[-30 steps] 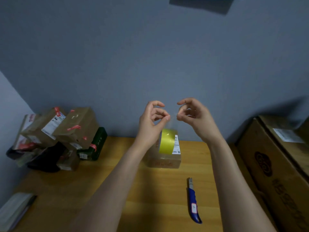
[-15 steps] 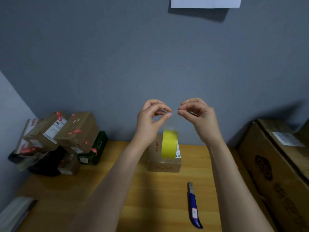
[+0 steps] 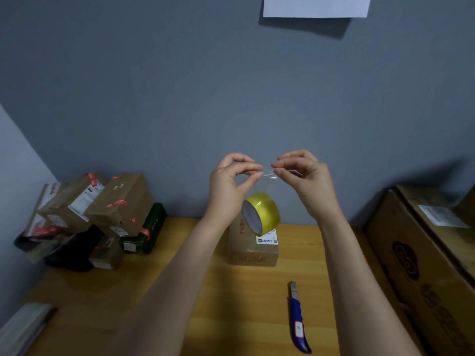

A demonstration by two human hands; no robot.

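Observation:
A yellow roll of clear tape (image 3: 262,213) hangs in the air from its own loose strip (image 3: 267,176). My left hand (image 3: 230,183) and my right hand (image 3: 302,179) are raised in front of the grey wall, each pinching the top end of that strip between thumb and fingertips. The roll dangles tilted, its grey core facing left. Below it a small cardboard box (image 3: 253,249) with a white label stands on the wooden table (image 3: 231,304). A blue utility knife (image 3: 298,322) lies on the table in front of the box, to the right.
A pile of taped parcels (image 3: 102,214) is stacked in the back left corner. A large cardboard carton (image 3: 424,265) stands along the right edge. A grey flat pack (image 3: 23,325) lies at the front left. A white sheet (image 3: 316,6) hangs on the wall.
The roll has swung and turned, now showing its grey core instead of its yellow edge. Both hands stay raised, pinching the strip.

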